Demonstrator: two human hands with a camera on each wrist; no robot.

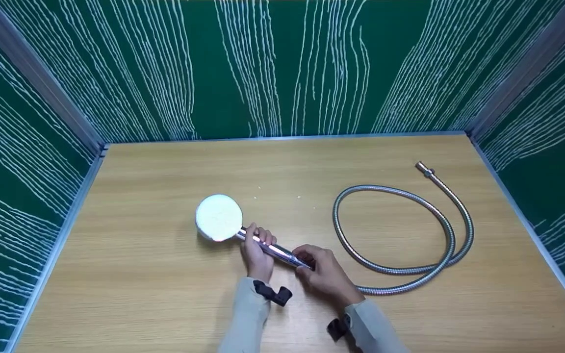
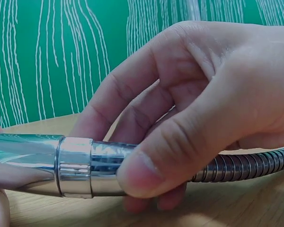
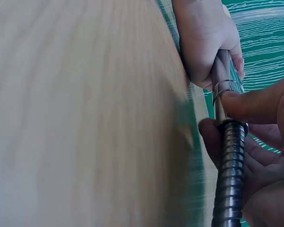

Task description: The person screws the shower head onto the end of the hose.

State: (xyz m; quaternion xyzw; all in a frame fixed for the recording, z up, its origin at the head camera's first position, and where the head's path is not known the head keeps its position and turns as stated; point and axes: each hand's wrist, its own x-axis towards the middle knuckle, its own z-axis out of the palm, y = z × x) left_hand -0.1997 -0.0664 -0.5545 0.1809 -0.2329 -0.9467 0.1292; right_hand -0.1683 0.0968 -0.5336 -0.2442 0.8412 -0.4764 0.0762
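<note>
A chrome shower head (image 1: 219, 217) with a round white face points up at the left of the head view. My left hand (image 1: 258, 250) grips its handle (image 1: 278, 252) just below the head. At the handle's lower end, my right hand (image 1: 329, 274) pinches the smooth metal connector (image 2: 106, 163) of the shower hose (image 1: 393, 270) between thumb and fingers. In the left wrist view the connector lies in line with the handle, right against its end ring (image 2: 75, 166). The ribbed hose (image 3: 229, 177) runs out from under my right hand.
The hose lies in a large loop on the wooden table (image 1: 140, 274), right of my hands. Its free end fitting (image 1: 424, 169) points to the back. Small white specks lie on the table behind the handle. Green panels (image 1: 287, 68) with white streaks surround the table at the back and sides.
</note>
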